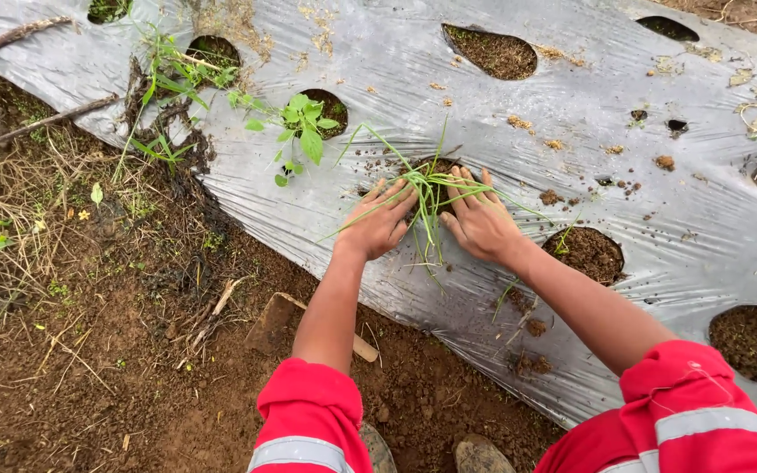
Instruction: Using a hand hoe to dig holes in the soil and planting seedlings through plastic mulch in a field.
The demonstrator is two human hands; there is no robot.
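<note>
A tuft of thin green seedlings (427, 188) stands in a round soil-filled hole (438, 166) cut in silver plastic mulch (396, 79). My left hand (380, 221) lies flat with fingers spread on the left side of the tuft, touching its base. On the right side my right hand (481, 219) presses down the same way, fingers apart around the stems. Long blades hang out between and past both hands. Both arms wear red sleeves with grey reflective bands. Whether the fingers pinch any stems cannot be seen.
Several other planting holes (492, 52) dot the mulch, one (321, 109) holding a broad-leaved green plant (304, 123). Bare brown soil with dry grass (89, 289) lies left of the sheet. A flat piece of wood (278, 320) and my shoe tips (479, 455) are near the bottom.
</note>
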